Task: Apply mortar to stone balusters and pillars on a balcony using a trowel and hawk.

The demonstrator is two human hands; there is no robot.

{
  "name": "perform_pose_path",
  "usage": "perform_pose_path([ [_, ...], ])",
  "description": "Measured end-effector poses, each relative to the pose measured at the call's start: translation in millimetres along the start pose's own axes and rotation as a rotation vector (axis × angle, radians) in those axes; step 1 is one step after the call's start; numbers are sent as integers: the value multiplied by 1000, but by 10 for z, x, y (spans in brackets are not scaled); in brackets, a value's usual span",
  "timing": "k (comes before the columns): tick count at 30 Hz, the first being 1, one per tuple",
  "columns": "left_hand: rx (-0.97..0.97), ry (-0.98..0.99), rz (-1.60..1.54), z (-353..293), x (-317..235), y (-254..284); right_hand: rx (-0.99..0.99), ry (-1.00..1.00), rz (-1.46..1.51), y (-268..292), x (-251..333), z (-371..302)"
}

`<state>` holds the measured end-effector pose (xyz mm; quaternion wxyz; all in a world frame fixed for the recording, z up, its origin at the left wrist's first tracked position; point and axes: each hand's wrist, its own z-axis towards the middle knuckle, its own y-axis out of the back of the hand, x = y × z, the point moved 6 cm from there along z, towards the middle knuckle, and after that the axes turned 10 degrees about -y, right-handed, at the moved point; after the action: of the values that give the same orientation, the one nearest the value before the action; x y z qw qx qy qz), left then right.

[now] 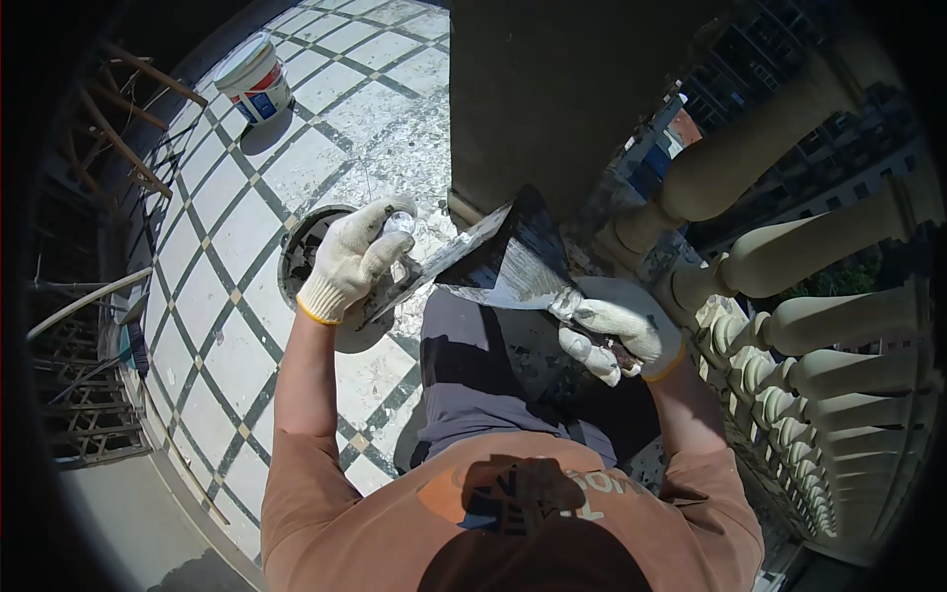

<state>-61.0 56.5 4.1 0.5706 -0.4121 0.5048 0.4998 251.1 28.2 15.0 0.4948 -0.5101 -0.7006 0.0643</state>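
My left hand [357,245], in a white knit glove with a yellow cuff, is closed around a flat trowel; only a pale, shiny end of its grip shows between thumb and fingers. The trowel's long, thin blade [462,247] slants up to the right. My right hand [621,331], gloved alike, grips the handle of a putty knife. Its broad, fan-shaped blade [528,271] points up-left, close against the trowel blade, with pale streaks on it. Whether the two blades touch, I cannot tell. Beside and partly behind my left hand stands a dark round bucket [287,264], its contents mostly hidden.
A grey wall block [543,99] rises straight ahead. Along the right runs a stone balustrade [799,266]. A lidded white pail [253,84] stands far left on the tiled floor [207,252], splattered near the wall. Wooden poles [128,118] lean at the left.
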Motion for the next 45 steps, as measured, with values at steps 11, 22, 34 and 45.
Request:
perform_pose_path([
  [11,-1,-269,655,83,-103,125,-35,84,-189,206,139,-222],
  [22,-377,-91,-470,-106,1138,-103,-639,1050,64,710,446,-1608],
  [34,-320,-61,44,-118,1100,-647,-1084,1254,-116,1734,2146,-1983],
  [45,-454,30,80,-279,1558,-469,-1010,1416,-391,2297,3699,-1871],
])
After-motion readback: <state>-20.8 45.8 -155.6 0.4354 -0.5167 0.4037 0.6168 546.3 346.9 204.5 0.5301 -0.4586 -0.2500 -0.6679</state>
